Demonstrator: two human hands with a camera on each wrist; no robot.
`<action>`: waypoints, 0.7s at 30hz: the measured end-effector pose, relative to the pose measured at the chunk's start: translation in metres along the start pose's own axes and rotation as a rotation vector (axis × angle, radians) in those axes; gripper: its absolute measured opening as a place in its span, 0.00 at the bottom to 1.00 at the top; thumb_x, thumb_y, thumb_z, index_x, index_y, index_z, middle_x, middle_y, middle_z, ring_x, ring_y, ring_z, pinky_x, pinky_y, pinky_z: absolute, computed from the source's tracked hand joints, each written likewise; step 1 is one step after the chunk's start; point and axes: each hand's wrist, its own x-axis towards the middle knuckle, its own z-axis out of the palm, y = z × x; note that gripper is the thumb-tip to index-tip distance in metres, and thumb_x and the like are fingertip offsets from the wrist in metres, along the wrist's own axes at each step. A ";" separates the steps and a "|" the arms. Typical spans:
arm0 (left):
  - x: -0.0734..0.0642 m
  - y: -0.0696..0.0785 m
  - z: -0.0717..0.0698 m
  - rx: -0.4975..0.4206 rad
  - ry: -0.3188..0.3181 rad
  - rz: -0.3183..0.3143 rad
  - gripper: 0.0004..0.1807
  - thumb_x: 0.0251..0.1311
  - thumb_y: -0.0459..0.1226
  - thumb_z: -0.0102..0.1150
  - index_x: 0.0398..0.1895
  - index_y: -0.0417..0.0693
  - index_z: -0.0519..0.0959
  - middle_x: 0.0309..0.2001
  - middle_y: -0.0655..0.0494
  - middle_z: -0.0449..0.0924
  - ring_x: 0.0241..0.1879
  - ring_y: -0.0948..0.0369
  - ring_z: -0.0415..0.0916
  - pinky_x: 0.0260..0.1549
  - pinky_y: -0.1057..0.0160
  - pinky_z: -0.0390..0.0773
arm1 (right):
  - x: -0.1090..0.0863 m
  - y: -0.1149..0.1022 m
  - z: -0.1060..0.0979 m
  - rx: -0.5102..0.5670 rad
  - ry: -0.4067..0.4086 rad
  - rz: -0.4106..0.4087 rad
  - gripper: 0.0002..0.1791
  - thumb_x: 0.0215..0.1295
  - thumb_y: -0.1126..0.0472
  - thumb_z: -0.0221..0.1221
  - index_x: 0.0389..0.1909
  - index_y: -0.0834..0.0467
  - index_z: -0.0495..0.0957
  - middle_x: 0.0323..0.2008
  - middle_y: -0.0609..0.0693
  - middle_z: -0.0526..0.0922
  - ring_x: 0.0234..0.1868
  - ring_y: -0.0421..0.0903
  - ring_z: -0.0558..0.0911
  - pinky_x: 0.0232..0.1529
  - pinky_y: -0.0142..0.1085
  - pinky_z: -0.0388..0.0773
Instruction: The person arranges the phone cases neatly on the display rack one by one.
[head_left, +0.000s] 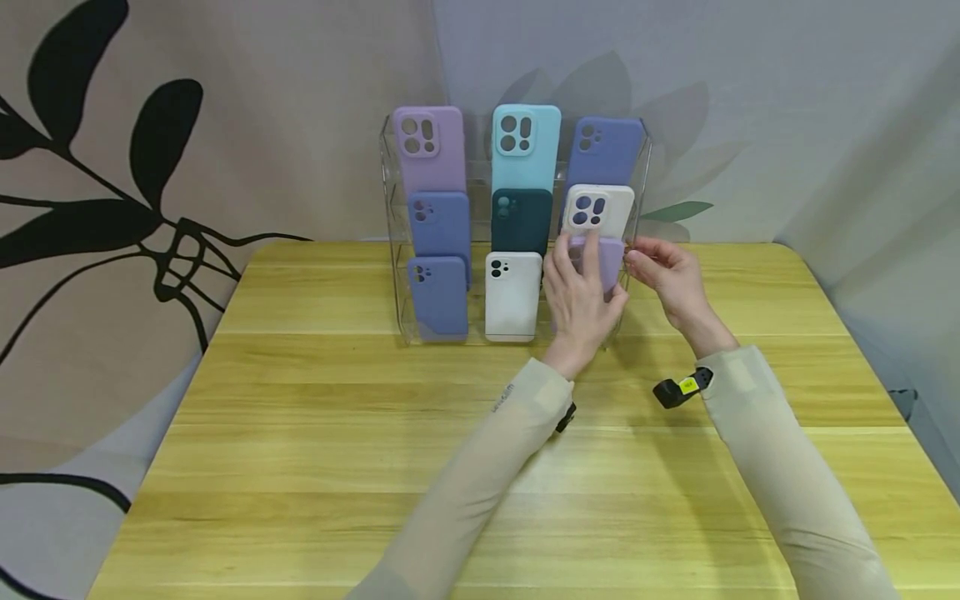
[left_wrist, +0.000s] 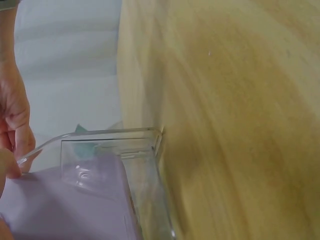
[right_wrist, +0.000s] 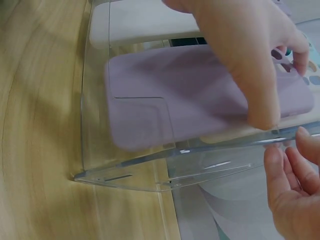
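Note:
A lilac phone case (head_left: 612, 260) stands in the bottom right place of a clear acrylic display stand (head_left: 402, 321). My left hand (head_left: 577, 293) holds this case by its sides near the camera cutouts, the thumb on its right edge. In the right wrist view, the lower end of the lilac case (right_wrist: 145, 100) sits behind the stand's clear front lip. My right hand (head_left: 673, 279) is at the stand's right side, its thumb and fingertips pinching the edge of the clear side panel. Right behind the lilac case is a white case (head_left: 618, 204).
More cases fill the stand: lilac (head_left: 442, 167), light blue (head_left: 536, 171), dark green (head_left: 521, 221), white (head_left: 513, 296) and several blue-violet ones (head_left: 441, 300). The stand is at the back of a wooden table (head_left: 337, 458), before a curtain with leaf prints (head_left: 315, 108).

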 end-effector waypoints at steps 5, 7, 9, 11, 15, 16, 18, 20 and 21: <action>-0.004 0.000 0.000 0.000 -0.033 -0.022 0.43 0.44 0.49 0.65 0.65 0.51 0.59 0.62 0.42 0.52 0.54 0.49 0.59 0.48 0.57 0.70 | 0.000 0.001 -0.001 -0.001 -0.001 0.004 0.10 0.61 0.73 0.57 0.34 0.56 0.83 0.36 0.46 0.82 0.34 0.38 0.82 0.39 0.27 0.78; -0.006 0.000 0.000 0.006 -0.044 -0.024 0.43 0.44 0.49 0.65 0.64 0.51 0.59 0.62 0.42 0.51 0.55 0.49 0.59 0.48 0.56 0.70 | 0.000 0.001 -0.001 0.000 0.001 0.008 0.09 0.60 0.72 0.58 0.34 0.57 0.83 0.37 0.46 0.82 0.34 0.37 0.82 0.39 0.27 0.78; -0.007 0.000 0.000 0.007 -0.051 -0.025 0.43 0.44 0.49 0.65 0.64 0.51 0.58 0.63 0.42 0.51 0.55 0.48 0.59 0.48 0.56 0.70 | 0.000 0.001 -0.001 -0.008 0.005 0.009 0.09 0.60 0.72 0.58 0.34 0.56 0.83 0.37 0.46 0.82 0.34 0.37 0.82 0.39 0.27 0.78; -0.009 0.000 0.001 0.008 -0.054 -0.028 0.43 0.44 0.49 0.66 0.64 0.51 0.58 0.63 0.42 0.51 0.56 0.48 0.59 0.49 0.55 0.70 | 0.000 0.001 -0.001 -0.003 0.011 0.013 0.09 0.60 0.72 0.58 0.34 0.56 0.83 0.37 0.46 0.82 0.34 0.37 0.82 0.40 0.27 0.78; -0.012 -0.002 0.002 0.014 -0.045 -0.024 0.43 0.42 0.49 0.67 0.64 0.51 0.60 0.63 0.42 0.51 0.56 0.47 0.59 0.48 0.55 0.71 | 0.000 0.002 0.000 0.003 0.015 0.016 0.08 0.59 0.71 0.60 0.35 0.56 0.83 0.38 0.46 0.82 0.35 0.37 0.81 0.40 0.27 0.78; -0.013 -0.002 0.002 0.019 -0.041 -0.019 0.43 0.42 0.49 0.67 0.63 0.51 0.60 0.63 0.42 0.52 0.56 0.47 0.60 0.47 0.55 0.71 | 0.000 0.002 0.000 0.009 0.017 0.017 0.07 0.59 0.70 0.60 0.35 0.56 0.83 0.38 0.46 0.82 0.35 0.38 0.81 0.40 0.27 0.78; -0.014 -0.002 0.002 0.028 -0.033 -0.008 0.42 0.43 0.49 0.67 0.63 0.51 0.61 0.62 0.41 0.52 0.56 0.47 0.61 0.47 0.55 0.71 | -0.001 0.002 -0.001 0.011 0.015 0.014 0.07 0.58 0.70 0.61 0.35 0.57 0.83 0.39 0.47 0.82 0.35 0.37 0.81 0.40 0.27 0.78; -0.015 -0.002 0.002 0.039 -0.032 0.002 0.41 0.44 0.50 0.66 0.63 0.51 0.62 0.63 0.41 0.53 0.56 0.47 0.61 0.48 0.55 0.70 | -0.001 0.002 -0.001 0.018 0.013 0.013 0.07 0.58 0.70 0.61 0.36 0.57 0.83 0.39 0.48 0.82 0.35 0.38 0.81 0.41 0.27 0.78; -0.015 -0.002 0.001 0.047 -0.033 0.007 0.40 0.45 0.50 0.65 0.63 0.51 0.62 0.63 0.41 0.53 0.56 0.47 0.61 0.48 0.55 0.69 | -0.001 0.002 -0.001 0.020 0.012 0.011 0.07 0.59 0.70 0.60 0.36 0.57 0.82 0.39 0.48 0.82 0.35 0.38 0.81 0.41 0.27 0.78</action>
